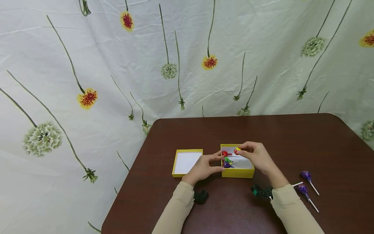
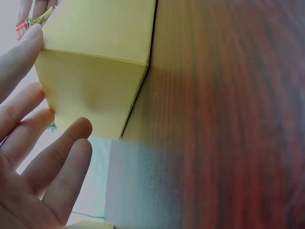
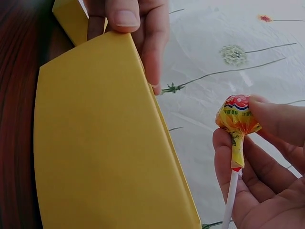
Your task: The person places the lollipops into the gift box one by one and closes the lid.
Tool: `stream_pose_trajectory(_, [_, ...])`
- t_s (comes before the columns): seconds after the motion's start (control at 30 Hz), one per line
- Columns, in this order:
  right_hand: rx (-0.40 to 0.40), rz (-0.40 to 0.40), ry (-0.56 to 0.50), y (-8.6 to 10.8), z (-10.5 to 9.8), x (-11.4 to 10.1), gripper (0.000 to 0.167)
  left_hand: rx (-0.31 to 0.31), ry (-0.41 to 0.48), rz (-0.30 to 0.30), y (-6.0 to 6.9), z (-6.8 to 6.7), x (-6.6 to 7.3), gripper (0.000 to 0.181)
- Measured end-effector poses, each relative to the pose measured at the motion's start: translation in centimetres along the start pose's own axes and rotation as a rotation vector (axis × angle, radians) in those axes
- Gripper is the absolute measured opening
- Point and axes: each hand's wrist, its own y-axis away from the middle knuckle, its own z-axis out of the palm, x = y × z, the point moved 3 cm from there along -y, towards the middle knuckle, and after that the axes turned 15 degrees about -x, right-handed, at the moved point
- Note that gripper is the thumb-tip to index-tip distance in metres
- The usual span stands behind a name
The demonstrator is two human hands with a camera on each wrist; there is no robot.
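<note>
A yellow box (image 1: 237, 173) with a white inside stands open-topped on the table, with red, green and blue-purple wrapped lollipops (image 1: 227, 165) along its left side. My left hand (image 1: 203, 167) rests against the box's left side, thumb at the near corner, fingertips along the upper edge. In the left wrist view its fingers are fairly straight and spread. Over the box, my right hand (image 1: 258, 156) pinches a yellow-and-red lollipop (image 3: 238, 114) by its wrapped head between thumb and fingers. The white stick points downward in the right wrist view.
Left of the box lies its yellow-rimmed white lid (image 1: 185, 162). Purple-wrapped lollipops (image 1: 303, 189) lie on the dark brown table (image 1: 277, 133) at the right, beside the right forearm, one stick partly hidden. A flower-printed white cloth (image 1: 187, 87) hangs behind the table.
</note>
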Motion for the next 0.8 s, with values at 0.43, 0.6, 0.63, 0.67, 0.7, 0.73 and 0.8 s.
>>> stream_pose_trajectory(0.43, [-0.029, -0.008, -0.006, -1.0, 0.8, 0.6, 0.019, 0.001, -0.007, 0.004, 0.0, 0.1, 0.2, 0.051])
stream_pose_trajectory(0.6, [-0.045, -0.012, -0.014, -1.4, 1.1, 0.8, 0.02, 0.0, -0.016, 0.003, 0.0, 0.1, 0.2, 0.051])
stream_pose_trajectory(0.63, [-0.051, -0.013, -0.019, -1.5, 1.2, 0.8, 0.021, 0.001, -0.017, 0.003, 0.0, 0.0, 0.2, 0.051])
stream_pose_trajectory(0.67, [-0.056, -0.011, -0.024, -1.6, 1.3, 0.8, 0.022, 0.003, -0.019, 0.004, 0.0, 0.0, 0.2, 0.051])
stream_pose_trajectory(0.7, [-0.062, -0.009, -0.026, -1.7, 1.4, 0.9, 0.024, 0.004, -0.019, 0.003, 0.1, 0.0, 0.2, 0.051])
stream_pose_trajectory(0.73, [-0.068, -0.006, -0.032, -1.7, 1.4, 1.0, 0.025, 0.006, -0.022, 0.005, 0.1, 0.0, 0.2, 0.051])
stream_pose_trajectory(0.8, [-0.075, 0.007, -0.03, -1.9, 1.5, 1.1, 0.027, 0.005, -0.025, 0.004, 0.1, 0.0, 0.2, 0.051])
